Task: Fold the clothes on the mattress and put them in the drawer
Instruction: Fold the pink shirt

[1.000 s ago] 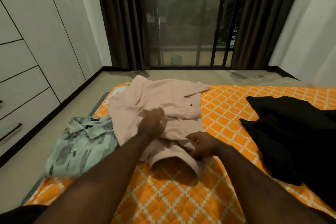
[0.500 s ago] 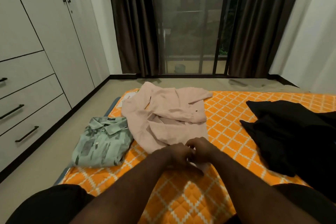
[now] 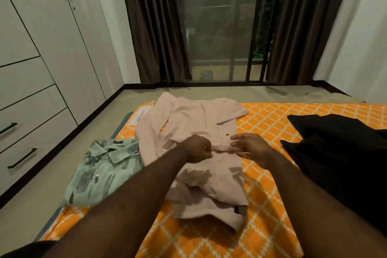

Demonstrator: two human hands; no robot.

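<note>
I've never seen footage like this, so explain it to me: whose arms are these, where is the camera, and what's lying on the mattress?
No machine here: a person wears a wide-angle camera on the head, so you look down along their own arms. On the orange mattress lie a half-folded pink shirt in the middle, a folded green patterned shirt to its left and a black garment to the right. The left hand is curled on the pink shirt, seemingly pinching a fold; the right hand is open beside it. White drawers stand at left.
</note>
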